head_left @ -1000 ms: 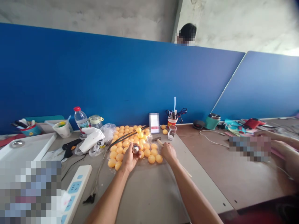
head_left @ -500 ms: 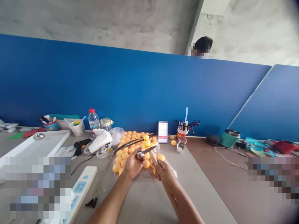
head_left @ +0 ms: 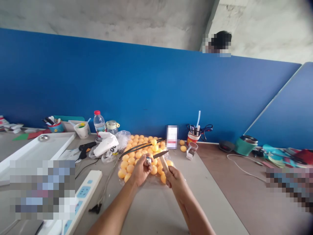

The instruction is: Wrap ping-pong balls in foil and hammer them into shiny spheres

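Observation:
My left hand (head_left: pixel 141 171) is closed around a small, shiny, silvery round lump (head_left: pixel 148 161) that shows between thumb and fingers. My right hand (head_left: pixel 174 178) grips the pale wooden handle of a hammer (head_left: pixel 164 164). Its dark, tapered head points sideways, one end a short way right of the silvery lump. Both hands are above the near part of a clear plastic bag of orange balls (head_left: pixel 130 169), which they partly cover. Two dark strips (head_left: pixel 137 148) lie across the balls.
Left of the balls are a white power strip (head_left: pixel 83 192), a glue gun (head_left: pixel 85 150), a water bottle (head_left: pixel 99 124) and a white tray (head_left: pixel 56 147). A phone (head_left: pixel 172 137), a pen cup (head_left: pixel 193 137) and a teal container (head_left: pixel 246 145) stand rightward. A blue partition (head_left: pixel 146 85) closes off the back.
The hammer head has drawn slightly right, opening a gap from the silvery lump it appeared to meet. Both hands keep their grip. The view has shifted a little.

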Demonstrator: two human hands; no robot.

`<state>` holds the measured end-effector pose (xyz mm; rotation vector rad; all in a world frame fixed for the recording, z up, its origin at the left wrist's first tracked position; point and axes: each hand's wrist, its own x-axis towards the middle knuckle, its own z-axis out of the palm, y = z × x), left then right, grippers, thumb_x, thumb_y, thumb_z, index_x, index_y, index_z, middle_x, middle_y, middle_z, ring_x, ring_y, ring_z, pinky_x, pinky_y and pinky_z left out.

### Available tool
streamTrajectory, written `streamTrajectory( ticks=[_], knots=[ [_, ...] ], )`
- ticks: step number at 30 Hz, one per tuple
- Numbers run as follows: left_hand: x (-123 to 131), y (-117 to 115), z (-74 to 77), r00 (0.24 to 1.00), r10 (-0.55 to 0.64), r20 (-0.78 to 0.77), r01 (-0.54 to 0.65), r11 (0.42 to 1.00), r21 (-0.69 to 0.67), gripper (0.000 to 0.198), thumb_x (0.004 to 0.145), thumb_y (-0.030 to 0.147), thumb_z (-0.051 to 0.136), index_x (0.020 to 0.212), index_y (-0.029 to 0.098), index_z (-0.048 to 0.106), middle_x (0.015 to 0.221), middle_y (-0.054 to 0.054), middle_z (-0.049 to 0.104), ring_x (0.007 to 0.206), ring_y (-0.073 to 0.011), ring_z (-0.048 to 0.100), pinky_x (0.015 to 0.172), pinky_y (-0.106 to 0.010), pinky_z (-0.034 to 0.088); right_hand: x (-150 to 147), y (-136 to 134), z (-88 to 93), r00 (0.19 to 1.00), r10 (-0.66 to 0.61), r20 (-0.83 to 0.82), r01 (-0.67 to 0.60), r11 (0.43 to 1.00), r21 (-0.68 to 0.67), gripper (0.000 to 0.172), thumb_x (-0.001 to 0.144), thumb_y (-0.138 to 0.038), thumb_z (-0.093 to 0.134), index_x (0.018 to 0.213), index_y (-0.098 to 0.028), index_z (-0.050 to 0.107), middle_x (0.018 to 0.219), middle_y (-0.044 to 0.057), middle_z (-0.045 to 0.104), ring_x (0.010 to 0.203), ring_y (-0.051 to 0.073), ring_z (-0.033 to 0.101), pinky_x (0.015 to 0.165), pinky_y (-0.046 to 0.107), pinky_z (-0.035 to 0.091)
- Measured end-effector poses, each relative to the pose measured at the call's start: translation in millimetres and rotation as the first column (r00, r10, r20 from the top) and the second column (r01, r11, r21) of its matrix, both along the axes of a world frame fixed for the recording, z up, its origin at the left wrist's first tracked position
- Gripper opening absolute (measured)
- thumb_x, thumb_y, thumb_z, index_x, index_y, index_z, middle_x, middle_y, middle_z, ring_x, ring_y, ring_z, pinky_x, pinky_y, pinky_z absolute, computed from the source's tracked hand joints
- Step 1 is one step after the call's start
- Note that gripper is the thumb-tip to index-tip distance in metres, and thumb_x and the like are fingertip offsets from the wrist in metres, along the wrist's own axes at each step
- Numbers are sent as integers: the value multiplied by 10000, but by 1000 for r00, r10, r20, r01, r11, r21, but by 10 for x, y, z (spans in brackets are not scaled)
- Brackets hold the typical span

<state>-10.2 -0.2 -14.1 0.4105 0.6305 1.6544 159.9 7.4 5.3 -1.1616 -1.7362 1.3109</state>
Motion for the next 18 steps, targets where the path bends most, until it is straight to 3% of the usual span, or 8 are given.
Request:
streamTrajectory(
  ticks=[5,9,15,18],
  knots=[
    [-1,-3,-27,999,4,-38,-5,1000,-26,300,759,369,730,904,121,644,576,25,520,460,-69,460,445,-185,372,-15,-14,-32,998,2,69,-6,998,56,353,797,-539,503,646,-220,490,434,-52,442,403,108,383,441,244,285],
    [-1,-5,14,998,-28,57,28,1000,-2,286,812,397,674,840,114,640,615,-7,552,502,-88,498,481,-204,408,-8,-24,-11,1000,-20,-20,21,999,33,385,815,-566,468,770,-194,559,435,-66,430,396,101,369,438,232,273],
    [-3,-20,57,978,-59,199,52,998,36,261,845,396,634,886,140,660,751,-48,628,768,-187,639,726,-326,528,-15,6,-62,996,-41,80,38,999,36,323,760,-529,534,668,-220,524,418,-61,441,391,106,384,425,235,282],
    [-16,-26,66,974,-64,216,55,997,47,289,864,424,599,873,142,663,762,-60,634,804,-196,636,805,-372,530,18,16,-52,999,-48,-6,48,998,30,338,786,-531,504,780,-200,567,419,-72,430,387,104,371,434,233,274]
  ],
)
